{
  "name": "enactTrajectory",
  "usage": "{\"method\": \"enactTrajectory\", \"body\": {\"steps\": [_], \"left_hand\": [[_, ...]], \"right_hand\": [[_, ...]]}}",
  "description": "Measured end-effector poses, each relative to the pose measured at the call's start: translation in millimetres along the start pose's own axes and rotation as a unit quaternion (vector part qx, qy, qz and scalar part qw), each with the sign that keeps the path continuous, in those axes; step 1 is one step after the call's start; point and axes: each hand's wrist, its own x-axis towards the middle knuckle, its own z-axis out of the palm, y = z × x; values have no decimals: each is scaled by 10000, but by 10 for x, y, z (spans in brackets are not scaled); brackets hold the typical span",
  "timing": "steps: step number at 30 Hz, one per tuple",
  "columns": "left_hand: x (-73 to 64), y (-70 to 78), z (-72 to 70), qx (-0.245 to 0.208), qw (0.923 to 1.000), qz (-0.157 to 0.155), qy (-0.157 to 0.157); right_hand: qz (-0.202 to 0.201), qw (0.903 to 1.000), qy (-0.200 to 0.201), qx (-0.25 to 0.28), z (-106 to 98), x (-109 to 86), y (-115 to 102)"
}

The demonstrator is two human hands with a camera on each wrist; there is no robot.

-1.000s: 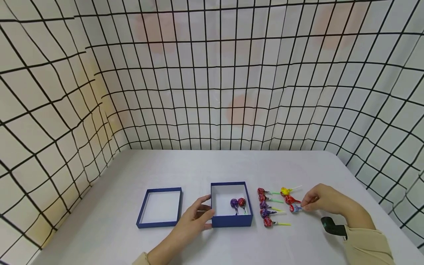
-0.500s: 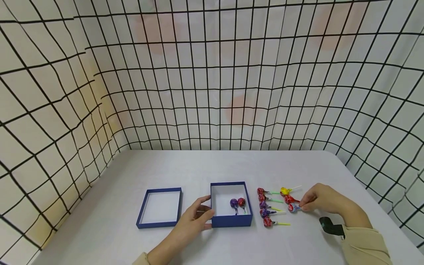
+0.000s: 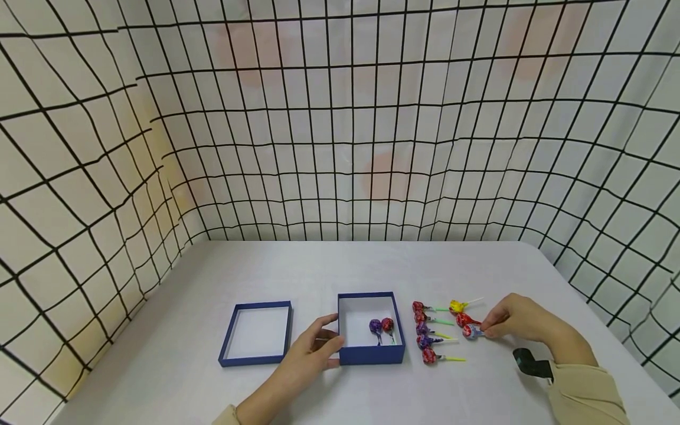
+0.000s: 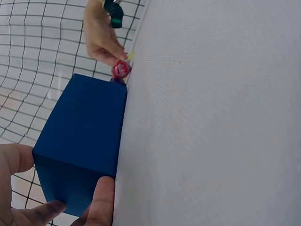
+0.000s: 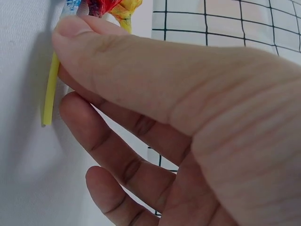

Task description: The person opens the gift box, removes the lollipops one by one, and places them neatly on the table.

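Note:
In the head view my left hand [image 3: 310, 348] touches the left wall of a blue box [image 3: 372, 354] with spread fingers. The left wrist view shows its fingertips against the box's end face and top corner. Two lollipops, a purple one [image 3: 375, 325] and a red one [image 3: 388, 324], lie inside the box. My right hand [image 3: 517, 319] pinches a blue-and-red wrapped lollipop [image 3: 470, 332] just behind its head, between thumb and finger. Its yellow stick [image 5: 49, 96] hangs past the thumb in the right wrist view. A red lollipop [image 3: 464, 319] and a yellow one [image 3: 457, 306] lie just beyond it.
A column of several lollipops [image 3: 429, 356] lies right of the box, sticks pointing right. The shallow blue lid [image 3: 252, 359] lies left of my left hand, its hollow side up. White walls with a black grid [image 3: 340, 141] enclose the white table [image 3: 340, 265].
My right hand has shifted slightly left with the blue-and-red lollipop, closer to the column. My left hand and the box have stayed in place.

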Motion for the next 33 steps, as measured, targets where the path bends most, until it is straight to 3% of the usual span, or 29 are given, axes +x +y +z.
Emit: {"method": "enactTrajectory", "body": {"steps": [14,33], "left_hand": [[-8,5,-1,-60,10000,75,-16],[-4,-8,-1,-96,9999,65,-32]], "right_hand": [[-1,10000,9,31,-13,-3,14],[-61,9993,-298,201,21,-22,20]]}}
